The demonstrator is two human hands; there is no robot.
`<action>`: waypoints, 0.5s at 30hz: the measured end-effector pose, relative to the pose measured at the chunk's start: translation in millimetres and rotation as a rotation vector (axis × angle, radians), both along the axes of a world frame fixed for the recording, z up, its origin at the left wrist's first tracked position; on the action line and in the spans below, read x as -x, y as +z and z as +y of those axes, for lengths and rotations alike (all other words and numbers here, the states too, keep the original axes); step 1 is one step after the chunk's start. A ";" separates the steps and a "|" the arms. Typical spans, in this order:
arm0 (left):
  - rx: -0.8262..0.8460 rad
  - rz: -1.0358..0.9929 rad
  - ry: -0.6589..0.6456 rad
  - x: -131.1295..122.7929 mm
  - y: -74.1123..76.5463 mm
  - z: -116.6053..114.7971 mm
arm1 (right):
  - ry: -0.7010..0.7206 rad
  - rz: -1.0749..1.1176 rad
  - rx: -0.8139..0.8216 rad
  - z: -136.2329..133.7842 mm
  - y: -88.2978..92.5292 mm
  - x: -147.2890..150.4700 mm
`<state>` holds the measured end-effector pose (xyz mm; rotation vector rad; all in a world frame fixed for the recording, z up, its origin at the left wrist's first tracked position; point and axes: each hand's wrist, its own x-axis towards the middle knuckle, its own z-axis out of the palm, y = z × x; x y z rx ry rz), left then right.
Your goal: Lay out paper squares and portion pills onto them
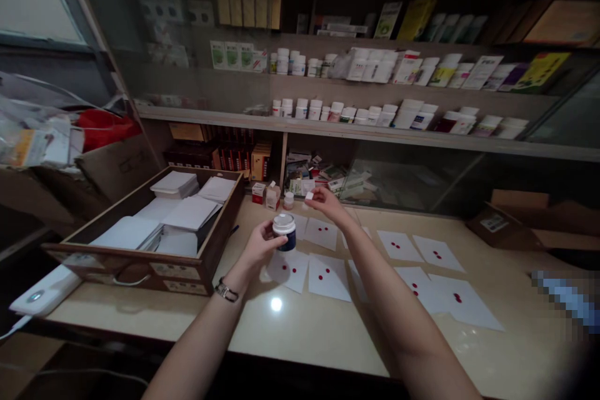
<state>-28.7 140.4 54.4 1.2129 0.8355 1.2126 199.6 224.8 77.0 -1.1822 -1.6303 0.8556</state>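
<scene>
My left hand [263, 245] is wrapped round a small pill bottle [284, 232], white at the top and dark blue below, held upright above the counter. Its top looks greyish; I cannot tell whether it has a lid on. Farther back, my right hand [327, 202] pinches a small white object [309, 196] whose kind is too small to make out. Under and beyond my forearms lie several white paper squares [329, 287] in two rows. Red round pills [324, 273] rest on them, two on most that show; my right arm partly covers some sheets.
A wooden drawer [220, 225] full of white paper stacks stands on the counter [262, 331] at left. Small boxes and a little bottle [288, 201] stand behind the pill bottle. Medicine shelves [323, 128] line the back. An open cardboard box [510, 225] sits at right.
</scene>
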 end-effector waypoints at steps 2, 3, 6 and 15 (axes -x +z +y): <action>-0.046 0.074 0.146 -1.2 -2.5 6.6 | -0.171 -0.102 -0.012 12.5 -24.0 -3.3; -0.065 0.108 0.201 -1.6 -4.6 9.7 | -0.220 -0.152 -0.020 17.8 -34.5 -3.8; -0.112 0.192 0.295 -2.2 -10.5 14.9 | -0.316 -0.302 -0.032 29.9 -56.3 -0.3; -0.203 0.342 0.365 -2.6 -12.2 12.8 | -0.451 -0.614 0.025 42.3 -64.3 9.1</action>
